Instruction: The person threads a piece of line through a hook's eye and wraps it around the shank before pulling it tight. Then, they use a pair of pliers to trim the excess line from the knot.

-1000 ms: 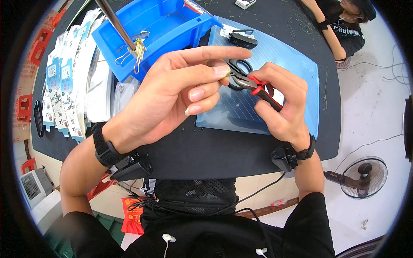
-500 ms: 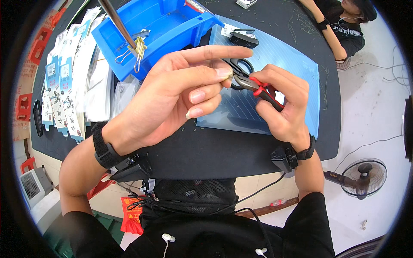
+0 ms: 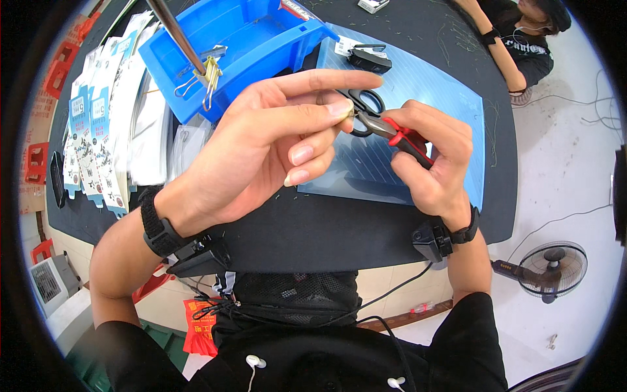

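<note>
My right hand (image 3: 436, 153) grips a pair of pliers (image 3: 379, 125) with red and black handles, their jaws pointing left. The tips of the jaws meet the thumb and forefinger of my left hand (image 3: 251, 140). Those two fingers pinch something too small to make out, while the other fingers are loosely curled or stretched out. Just behind the pliers lie black-handled scissors (image 3: 372, 99), partly covered by my left hand. Both hands are over a translucent blue sheet (image 3: 444, 98) on the black table.
A blue bin (image 3: 251, 40) stands at the back left, with a metal rod (image 3: 175, 32) and a binder clip (image 3: 210, 76) before it. Printed cards (image 3: 101, 124) fill the left side. A black stapler-like object (image 3: 369, 60) sits behind the scissors. Another person (image 3: 522, 59) is at the far right.
The pliers and my right hand have shifted slightly to the right, and the pliers' jaws show a bit more. My left hand has hardly moved.
</note>
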Tool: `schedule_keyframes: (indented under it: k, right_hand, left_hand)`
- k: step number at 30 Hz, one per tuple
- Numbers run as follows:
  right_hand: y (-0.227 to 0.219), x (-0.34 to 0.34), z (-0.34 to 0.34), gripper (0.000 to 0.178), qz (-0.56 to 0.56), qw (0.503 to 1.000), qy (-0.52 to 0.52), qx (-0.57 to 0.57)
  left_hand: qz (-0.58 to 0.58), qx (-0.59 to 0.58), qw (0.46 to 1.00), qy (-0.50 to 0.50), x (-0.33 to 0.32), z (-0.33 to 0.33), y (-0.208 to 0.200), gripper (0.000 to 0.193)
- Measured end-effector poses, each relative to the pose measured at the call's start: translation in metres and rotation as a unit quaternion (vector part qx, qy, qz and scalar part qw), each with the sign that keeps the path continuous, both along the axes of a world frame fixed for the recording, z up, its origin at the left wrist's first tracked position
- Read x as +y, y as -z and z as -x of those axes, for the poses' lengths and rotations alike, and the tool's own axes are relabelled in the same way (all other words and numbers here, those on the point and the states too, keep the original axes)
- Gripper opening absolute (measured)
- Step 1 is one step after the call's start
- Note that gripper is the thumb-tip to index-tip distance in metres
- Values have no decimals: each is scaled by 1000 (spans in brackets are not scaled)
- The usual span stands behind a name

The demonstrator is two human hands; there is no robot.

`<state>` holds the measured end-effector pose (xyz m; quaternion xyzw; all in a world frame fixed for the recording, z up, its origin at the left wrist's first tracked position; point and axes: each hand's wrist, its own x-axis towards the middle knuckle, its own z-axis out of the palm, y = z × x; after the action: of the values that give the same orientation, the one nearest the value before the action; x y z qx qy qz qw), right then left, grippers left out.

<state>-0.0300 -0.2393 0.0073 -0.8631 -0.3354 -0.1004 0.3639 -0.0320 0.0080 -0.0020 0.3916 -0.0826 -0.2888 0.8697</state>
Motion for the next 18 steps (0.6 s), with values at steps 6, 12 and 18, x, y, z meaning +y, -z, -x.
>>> schedule_keyframes:
  k: [6,12,18]
  right_hand:
    - [1,0,-1,31,7,1000,11,-18]
    - [5,4,0,33,-2,999,18,-34]
    - [4,4,0,32,1,999,21,-28]
  left_hand:
    - [-13,-10,1000,-1,0,-1,0,48]
    - [-17,2,1000,6,2,-1,-2,46]
    - [-8,14,1000,12,4,-1,-1,41]
